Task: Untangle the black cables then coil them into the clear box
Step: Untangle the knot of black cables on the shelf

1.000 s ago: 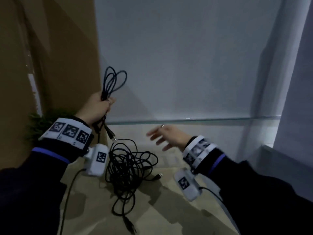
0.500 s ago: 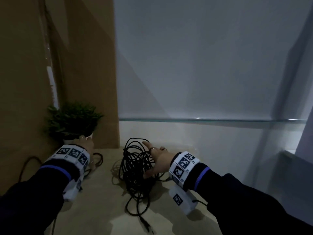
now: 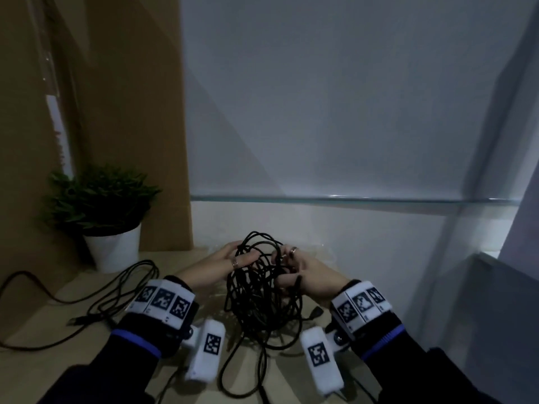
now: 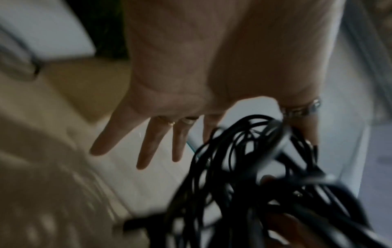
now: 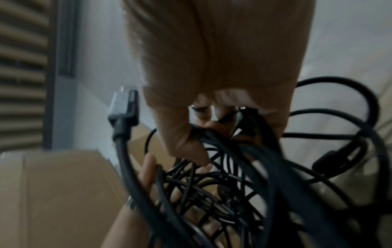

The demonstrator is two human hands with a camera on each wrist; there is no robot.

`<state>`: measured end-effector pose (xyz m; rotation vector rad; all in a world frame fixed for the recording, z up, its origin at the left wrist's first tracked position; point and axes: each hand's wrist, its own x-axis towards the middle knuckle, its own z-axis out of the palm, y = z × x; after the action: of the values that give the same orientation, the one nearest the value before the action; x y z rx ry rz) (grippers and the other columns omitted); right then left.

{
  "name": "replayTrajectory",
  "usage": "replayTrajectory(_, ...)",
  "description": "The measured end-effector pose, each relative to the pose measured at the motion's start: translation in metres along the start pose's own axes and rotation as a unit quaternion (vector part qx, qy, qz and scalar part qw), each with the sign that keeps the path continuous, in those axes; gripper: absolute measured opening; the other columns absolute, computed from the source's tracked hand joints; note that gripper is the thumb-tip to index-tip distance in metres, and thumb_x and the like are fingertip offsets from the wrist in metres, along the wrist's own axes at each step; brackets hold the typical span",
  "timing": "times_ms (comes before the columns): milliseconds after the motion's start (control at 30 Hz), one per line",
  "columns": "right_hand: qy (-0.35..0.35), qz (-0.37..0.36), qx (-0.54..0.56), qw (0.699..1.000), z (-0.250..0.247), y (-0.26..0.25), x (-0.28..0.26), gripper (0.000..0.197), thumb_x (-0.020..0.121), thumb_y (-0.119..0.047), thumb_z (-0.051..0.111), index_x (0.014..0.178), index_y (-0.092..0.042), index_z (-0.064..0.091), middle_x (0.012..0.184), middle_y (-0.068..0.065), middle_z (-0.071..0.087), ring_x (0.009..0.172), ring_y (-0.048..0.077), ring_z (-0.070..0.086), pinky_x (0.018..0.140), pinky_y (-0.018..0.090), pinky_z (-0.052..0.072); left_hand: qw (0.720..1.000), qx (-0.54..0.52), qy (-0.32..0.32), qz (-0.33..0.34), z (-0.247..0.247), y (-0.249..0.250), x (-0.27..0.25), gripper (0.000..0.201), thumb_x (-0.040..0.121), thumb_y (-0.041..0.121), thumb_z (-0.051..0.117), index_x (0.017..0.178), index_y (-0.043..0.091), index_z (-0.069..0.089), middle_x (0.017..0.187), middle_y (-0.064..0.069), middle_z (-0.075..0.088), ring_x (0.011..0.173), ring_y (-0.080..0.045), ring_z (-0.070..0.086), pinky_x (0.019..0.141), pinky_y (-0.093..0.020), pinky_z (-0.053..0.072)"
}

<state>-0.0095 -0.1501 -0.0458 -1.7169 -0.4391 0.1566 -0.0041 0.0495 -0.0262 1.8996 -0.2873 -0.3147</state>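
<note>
The black cables (image 4: 201,218) blur at the frame's lower right; the right hand (image 3: 309,275) buries its fingertips among them.

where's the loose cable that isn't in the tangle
Head view, left side: the loose cable lies on the table just in front of the white-potted plant, left of the left hand and apart from the tangle.

looks to me like an office corner — a pale desk (image 3: 172,259), a small potted plant (image 3: 99,196), a wood panel (image 3: 131,112), a glass ledge (image 3: 350,198) on a plain wall (image 3: 350,97).
</note>
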Motion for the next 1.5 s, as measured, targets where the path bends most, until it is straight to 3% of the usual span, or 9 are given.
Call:
replayTrajectory(100,-0.003,-0.041,0.104,0.994,-0.003,0.002,-0.007,0.037,0.066,0.007,0.058,0.095,-0.015,0.051,0.077,0.004,0.051,0.06,0.013,0.049,0.05,0.02,0.042,0.983,-0.168,-0.075,0.016,0.016,-0.003,0.004,0.054,0.071,0.045,0.072,0.118,0.02,0.064,0.122,-0.011,0.064,0.115,-0.028,0.059,0.105,-0.047,0.04)
replayTrajectory(333,0.067,-0.096,0.092,0.989,-0.012,-0.009,-0.009,0.035,0.079,-0.005,0.064,0.108,-0.025,0.061,0.108,0.002,0.053,0.087,0.02,0.056,0.071,0.034,0.049,0.957,-0.277,0.036,0.077,0.014,-0.013,0.011,0.063,0.046,0.022,0.078,0.104,0.002,0.063,0.102,-0.02,0.066,0.091,-0.031,0.064,0.083,-0.039,0.051)
replayTrajectory(500,0.239,-0.074,0.079,0.965,-0.023,-0.006,-0.013,0.015,0.092,-0.007,0.051,0.091,-0.021,0.059,0.086,-0.002,0.055,0.075,0.01,0.058,0.059,0.021,0.048,0.931,-0.345,0.088,0.084,0.013,-0.017,0.012,0.046,0.05,0.008,0.072,0.095,0.009,0.059,0.09,-0.009,0.064,0.086,-0.025,0.061,0.073,-0.033,0.05)
replayTrajectory(733,0.09,-0.061,-0.001,0.994,-0.011,-0.008,-0.018,0.012,0.092,-0.023,0.053,0.088,-0.019,0.063,0.066,-0.014,0.057,0.06,-0.001,0.051,0.054,0.015,0.039,0.928,-0.367,0.025,0.053,0.018,-0.013,0.006,0.023,0.065,0.022,0.067,0.082,0.009,0.063,0.073,-0.007,0.064,0.058,-0.016,0.064,0.053,-0.021,0.053)
replayTrajectory(933,0.205,-0.132,0.056,0.968,-0.018,-0.019,-0.022,0.02,0.095,-0.023,0.048,0.081,-0.018,0.061,0.065,-0.009,0.052,0.058,0.006,0.043,0.054,0.019,0.033,0.918,-0.394,0.05,0.011,0.014,-0.015,0.011,0.044,0.086,0.04,0.051,0.06,0.011,0.072,0.065,-0.006,0.066,0.055,-0.019,0.064,0.055,-0.025,0.053)
replayTrajectory(1067,0.124,-0.142,0.034,0.982,-0.012,-0.028,-0.031,0.025,0.087,-0.032,0.053,0.065,-0.023,0.062,0.054,-0.002,0.054,0.042,0.01,0.038,0.041,0.017,0.024,0.92,-0.389,0.049,0.01,0.015,-0.013,0.007,0.04,0.073,0.049,0.058,0.068,0.012,0.073,0.072,-0.006,0.065,0.061,-0.02,0.062,0.061,-0.029,0.049)
replayTrajectory(1167,0.058,-0.141,0.001,0.988,-0.006,-0.03,-0.035,0.018,0.079,-0.03,0.058,0.069,-0.015,0.061,0.058,0.006,0.062,0.038,0.011,0.046,0.038,0.014,0.029,0.918,-0.395,0.03,0.008,0.018,-0.01,0.003,0.062,0.065,0.055,0.063,0.101,0.006,0.07,0.103,-0.015,0.064,0.091,-0.029,0.06,0.085,-0.038,0.047)
replayTrajectory(1333,-0.025,-0.13,-0.172,0.976,-0.008,-0.026,-0.035,0.037,0.066,-0.017,0.081,0.096,-0.02,0.059,0.088,0.003,0.061,0.072,0.021,0.055,0.061,0.018,0.046,0.917,-0.397,-0.008,0.027,0.021,-0.004,-0.001,0.052,0.073,0.056,0.05,0.087,0.011,0.072,0.083,-0.009,0.071,0.071,-0.021,0.067,0.065,-0.028,0.053)
replayTrajectory(1500,0.0,-0.125,-0.244,0.962,-0.011,-0.022,-0.032,0.049,0.066,-0.024,0.084,0.101,-0.038,0.054,0.1,-0.002,0.063,0.09,0.026,0.061,0.084,0.042,0.05,0.899,-0.426,-0.036,0.094,0.024,-0.003,-0.004,0.055,0.08,0.055,0.042,0.087,0.012,0.075,0.085,-0.01,0.07,0.074,-0.021,0.067,0.064,-0.028,0.056)
